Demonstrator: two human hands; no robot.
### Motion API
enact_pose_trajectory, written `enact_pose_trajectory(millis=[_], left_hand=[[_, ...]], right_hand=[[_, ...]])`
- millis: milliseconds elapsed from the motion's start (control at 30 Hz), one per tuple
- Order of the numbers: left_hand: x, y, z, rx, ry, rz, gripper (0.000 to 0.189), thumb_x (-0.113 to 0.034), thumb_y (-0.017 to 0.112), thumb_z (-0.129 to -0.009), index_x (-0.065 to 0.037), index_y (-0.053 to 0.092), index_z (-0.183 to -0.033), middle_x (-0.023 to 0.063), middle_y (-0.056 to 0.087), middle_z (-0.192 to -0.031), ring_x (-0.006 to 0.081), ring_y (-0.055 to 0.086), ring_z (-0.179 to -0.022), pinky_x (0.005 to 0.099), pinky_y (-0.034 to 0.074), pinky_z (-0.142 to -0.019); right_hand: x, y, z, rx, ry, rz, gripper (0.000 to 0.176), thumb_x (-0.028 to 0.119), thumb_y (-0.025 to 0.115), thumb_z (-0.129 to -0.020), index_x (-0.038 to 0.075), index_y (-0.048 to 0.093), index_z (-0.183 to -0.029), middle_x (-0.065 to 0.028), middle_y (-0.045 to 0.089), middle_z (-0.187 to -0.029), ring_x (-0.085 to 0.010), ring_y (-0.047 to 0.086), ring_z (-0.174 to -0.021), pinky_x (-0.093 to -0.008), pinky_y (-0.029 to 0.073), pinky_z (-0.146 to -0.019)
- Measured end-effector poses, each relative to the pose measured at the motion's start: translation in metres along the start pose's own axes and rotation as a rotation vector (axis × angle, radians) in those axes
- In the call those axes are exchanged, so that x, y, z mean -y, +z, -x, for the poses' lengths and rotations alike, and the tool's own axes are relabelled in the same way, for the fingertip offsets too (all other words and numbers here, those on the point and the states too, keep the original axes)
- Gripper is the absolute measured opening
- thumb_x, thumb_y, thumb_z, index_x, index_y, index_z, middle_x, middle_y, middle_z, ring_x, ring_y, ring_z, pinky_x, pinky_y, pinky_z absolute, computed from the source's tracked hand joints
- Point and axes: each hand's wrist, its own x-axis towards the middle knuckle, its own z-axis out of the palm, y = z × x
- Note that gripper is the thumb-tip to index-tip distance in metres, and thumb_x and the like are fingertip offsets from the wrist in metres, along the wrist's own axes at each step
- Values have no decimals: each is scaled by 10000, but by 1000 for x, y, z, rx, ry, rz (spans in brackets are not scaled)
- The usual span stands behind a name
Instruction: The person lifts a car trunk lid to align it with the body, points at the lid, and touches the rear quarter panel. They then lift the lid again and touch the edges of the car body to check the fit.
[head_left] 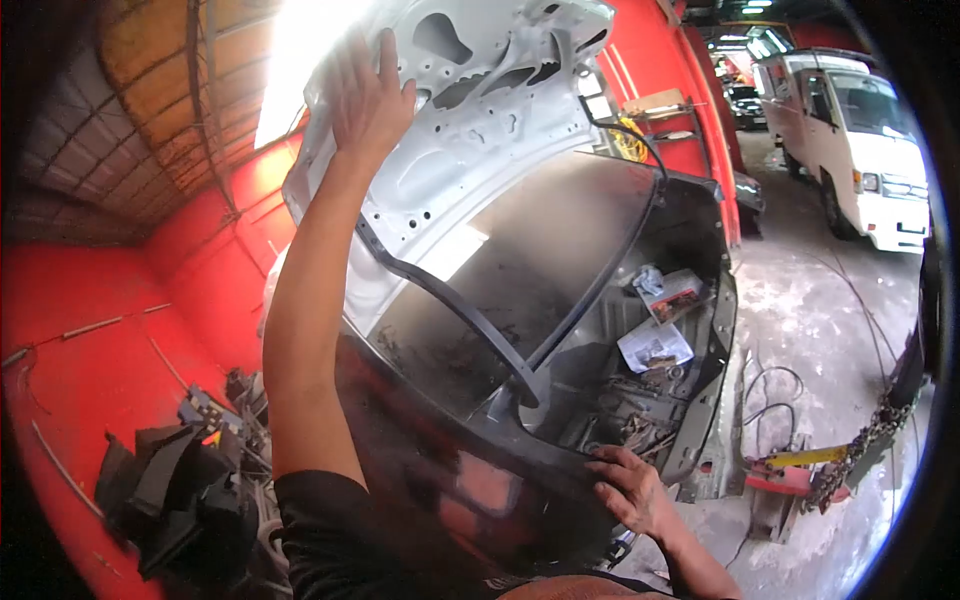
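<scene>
My left hand (366,105) is raised high, its fingers stretched out against the inner side of a white trunk lid (440,170) that stands up. Lower down, my right hand (630,490) lies with fingers apart at the rim of a dark car body (420,450), beside the trunk opening. A curved black hinge arm (450,300) runs from the lid down to the body. Inside the trunk are loose metal tools or parts (640,420), too jumbled to name, and a white tray (655,347) with small items in it.
Black plastic-looking parts (165,490) are piled at the left by a red wall (70,290). At the right are a chain (840,470), a yellow bar (805,457) and a cable (775,372) on the concrete floor. A white van (850,140) stands farther back.
</scene>
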Motion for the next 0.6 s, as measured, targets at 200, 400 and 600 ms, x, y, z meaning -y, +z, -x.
enact_pose_trajectory(millis=[200,400,600], left_hand=[[1,-8,-32,7,133,-77,788,-320,711,-906,11,373,-1536,359,233,-1604,541,249,-1486,587,243,-1224],[-23,-11,-61,116,44,-154,795,-264,701,-885,35,367,-1541,363,139,-1641,539,145,-1522,568,143,-1269],[-4,-9,-44,63,85,-168,736,-255,723,-872,13,442,-1497,305,249,-1637,467,220,-1528,525,191,-1266]], right_hand=[[-11,-7,-9,98,-44,-14,408,206,697,-888,-5,686,-1237,-286,612,-1280,-461,641,-1128,-480,525,-984],[-15,-12,-15,100,-47,-30,441,204,724,-862,6,682,-1254,-307,627,-1243,-471,647,-1075,-491,532,-949],[-23,-12,-18,119,-37,-63,457,202,737,-854,15,678,-1267,-315,630,-1255,-484,645,-1058,-503,538,-930]])
